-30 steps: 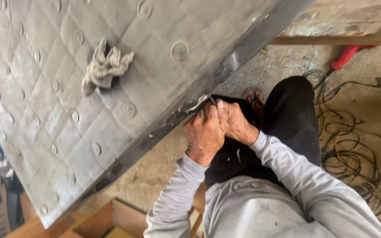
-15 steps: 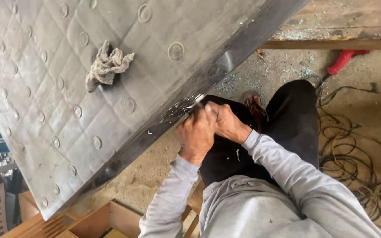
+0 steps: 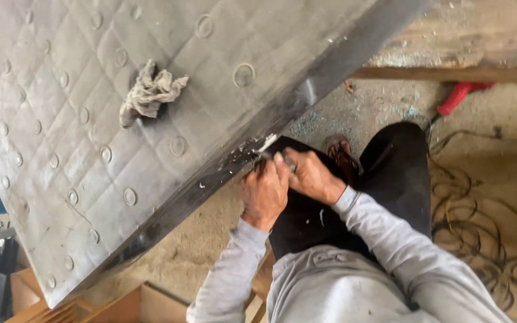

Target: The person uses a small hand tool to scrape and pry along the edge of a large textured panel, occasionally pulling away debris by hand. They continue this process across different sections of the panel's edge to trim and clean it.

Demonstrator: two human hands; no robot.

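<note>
Left hand point(image 3: 264, 191) and right hand point(image 3: 311, 176) are pressed together, both fisted around a small pale-tipped scraping tool point(image 3: 267, 145) whose tip meets the dark edge of the large grey quilted panel point(image 3: 79, 119). White flecks mark that edge. A crumpled rag point(image 3: 149, 93) lies on the panel. Below: dusty concrete floor point(image 3: 354, 107), coiled cable point(image 3: 474, 203), red tool handle point(image 3: 459, 97).

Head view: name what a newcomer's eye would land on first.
A big grey quilted panel with round studs fills the upper left, a crumpled rag lying on it. At its dark edge, both hands, left hand and right hand, press together on a small tool. Tangled cables lie on the right.
</note>
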